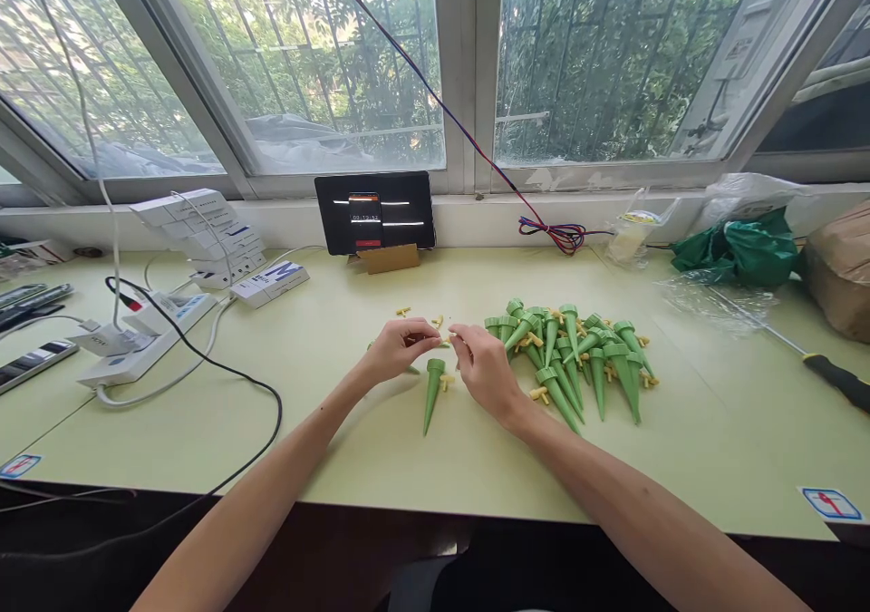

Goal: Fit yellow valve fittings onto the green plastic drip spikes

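My left hand (pixel 402 351) is closed in a pinch, its fingertips at a small green and yellow piece (pixel 443 343) that is mostly covered. From the other side my right hand (pixel 486 365) meets it, thumb and finger pinched at the same spot; exactly what each holds is hard to see. Below them lies a green watering spike (pixel 432 396), tip toward me, with a yellow valve (pixel 447 383) at its side. Part of another green spike (pixel 411 370) shows under my left hand. Beyond the hands lie loose yellow valves (pixel 403 311).
Right of my hands is a heap of green spikes with yellow valves (pixel 571 349). A tablet (pixel 373 213) leans at the back. A power strip (pixel 146 340), cables and white boxes (pixel 210 231) stand left. A screwdriver (pixel 836 381) and a green bag (pixel 738 247) lie right.
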{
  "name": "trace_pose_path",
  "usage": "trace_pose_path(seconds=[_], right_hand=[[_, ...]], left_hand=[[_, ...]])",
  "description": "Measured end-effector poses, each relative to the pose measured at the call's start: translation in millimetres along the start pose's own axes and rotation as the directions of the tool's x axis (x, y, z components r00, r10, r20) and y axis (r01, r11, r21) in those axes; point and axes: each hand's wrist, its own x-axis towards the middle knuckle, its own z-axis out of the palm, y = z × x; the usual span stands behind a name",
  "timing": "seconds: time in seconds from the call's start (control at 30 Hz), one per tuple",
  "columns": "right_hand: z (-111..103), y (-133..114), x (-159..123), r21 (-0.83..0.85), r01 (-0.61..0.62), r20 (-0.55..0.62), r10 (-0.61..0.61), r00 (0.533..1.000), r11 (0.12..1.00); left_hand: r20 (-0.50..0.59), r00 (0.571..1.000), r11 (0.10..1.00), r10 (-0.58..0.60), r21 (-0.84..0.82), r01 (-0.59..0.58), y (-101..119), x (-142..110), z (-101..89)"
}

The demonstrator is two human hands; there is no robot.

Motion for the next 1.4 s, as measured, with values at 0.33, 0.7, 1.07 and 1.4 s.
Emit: trace_pose_path(seconds=[0.33, 0.7, 1.07, 1.4], right_hand=[[-0.1, -1.1, 0.6, 0.073, 0.031, -0.002, -0.031, 1.000, 0.997], [-0.9, -3.2, 1.0, 0.053, 0.029, -0.019, -0.028, 0.999, 0.998], [-1.0, -5.9, 1.2, 0.022, 0.037, -0.052, -0.036, 0.998, 0.999], [0.2, -4.3, -0.1, 0.001, 0.032, -0.027, -0.032, 0.999, 0.999]], left_hand=[[0.009, 1.000, 1.000, 0.001, -0.017, -0.001, 1.9, -0.2, 1.8], [0.039, 0.999, 1.000, -0.010, 0.003, 0.010, -1.1, -1.4, 2.5], [0.139, 0.989, 0.968, 0.057, 0.233, -0.088, -0.9, -4.7, -1.8], [0.188, 0.979, 0.961, 0.083, 0.246, -0.129, -0.3, -4.8, -1.6]])
